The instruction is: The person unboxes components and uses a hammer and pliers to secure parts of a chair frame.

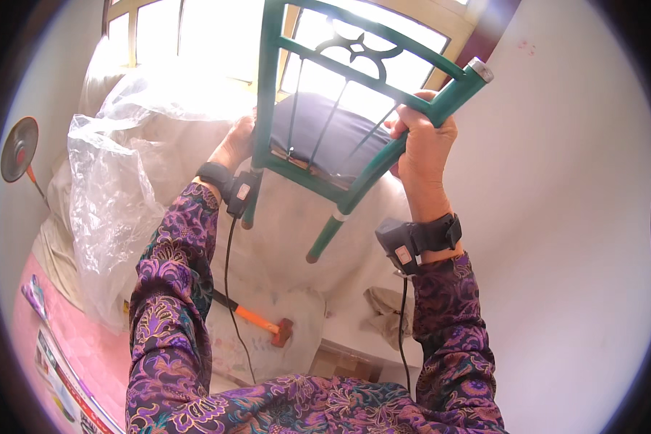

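Note:
A green metal chair (pixel 351 195) is held up in front of me, tilted. Its back has thin upright rods and a dark scroll ornament near the top. Through the back I see the dark grey seat (pixel 322 130). My right hand (pixel 427 148) is closed around the right tube of the back. On the other side, my left hand (pixel 233 145) grips the chair by its left edge; its fingertips are partly hidden behind the frame. Both wrists wear black straps with small boxes and cables.
A hammer (pixel 282 333) with an orange and black handle lies below the chair. Clear plastic sheeting (pixel 112 188) covers things at left, near a pink surface (pixel 87 340). A crumpled cloth (pixel 387 315) lies lower right. Windows stand ahead; a white wall (pixel 557 217) rises at right.

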Tool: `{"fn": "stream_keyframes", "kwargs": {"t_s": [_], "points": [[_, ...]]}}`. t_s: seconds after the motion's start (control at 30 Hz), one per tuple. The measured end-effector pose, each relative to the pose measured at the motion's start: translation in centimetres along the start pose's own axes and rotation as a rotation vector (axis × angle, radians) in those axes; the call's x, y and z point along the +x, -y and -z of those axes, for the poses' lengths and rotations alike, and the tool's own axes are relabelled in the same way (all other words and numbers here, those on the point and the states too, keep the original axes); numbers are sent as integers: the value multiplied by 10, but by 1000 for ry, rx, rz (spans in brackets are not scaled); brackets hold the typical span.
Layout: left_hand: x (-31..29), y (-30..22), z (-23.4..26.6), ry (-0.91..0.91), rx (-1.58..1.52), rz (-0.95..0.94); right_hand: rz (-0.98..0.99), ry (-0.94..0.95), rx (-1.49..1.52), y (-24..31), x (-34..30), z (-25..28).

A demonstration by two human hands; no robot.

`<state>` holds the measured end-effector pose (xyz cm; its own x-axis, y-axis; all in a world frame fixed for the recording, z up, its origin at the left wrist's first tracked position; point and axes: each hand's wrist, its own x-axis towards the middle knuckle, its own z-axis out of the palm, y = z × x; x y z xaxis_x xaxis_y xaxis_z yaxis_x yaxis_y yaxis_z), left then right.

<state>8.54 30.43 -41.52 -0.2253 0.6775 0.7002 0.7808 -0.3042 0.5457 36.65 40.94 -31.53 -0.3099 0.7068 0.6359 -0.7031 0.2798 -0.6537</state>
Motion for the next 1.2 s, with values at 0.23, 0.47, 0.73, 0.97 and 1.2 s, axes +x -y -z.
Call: {"fn": "stream_keyframes", "kwargs": {"t_s": [0.23,0.47,0.73,0.97,1.2], "points": [[-33,-41,-32,-158,-329,213,15,77,7,12,3,41],[-78,-82,-68,-210,-762,436,26,49,7,-10,9,57],[-74,-82,-92,-355,-365,421,26,86,-6,-3,11,52],[-33,-74,-76,-345,-446,363,16,33,-68,1,18,42],[-31,-71,-84,-370,-461,362,15,60,-102,5,15,48]]}}
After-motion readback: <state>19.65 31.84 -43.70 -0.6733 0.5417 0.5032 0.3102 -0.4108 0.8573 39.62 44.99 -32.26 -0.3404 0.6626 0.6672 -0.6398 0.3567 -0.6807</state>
